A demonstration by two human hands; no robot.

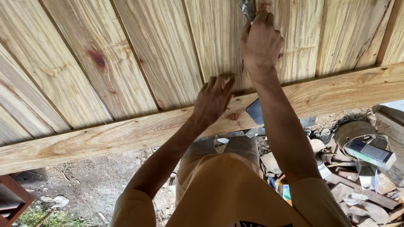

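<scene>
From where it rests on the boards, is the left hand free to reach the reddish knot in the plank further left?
Probably yes. The left hand lies flat on the planks, holding nothing, and only bare wood lies between it and the knot.

The right hand [261, 42] grips a metal tool [247, 8] against the wooden planks [160, 54]; the left hand [214, 98] (fingers spread) presses just below.

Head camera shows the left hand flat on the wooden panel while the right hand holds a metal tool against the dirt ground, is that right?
Not quite. In the head view the right hand holds the metal tool up against the wooden panel, not the ground. The left hand does rest on the panel, by the cross rail.
</scene>
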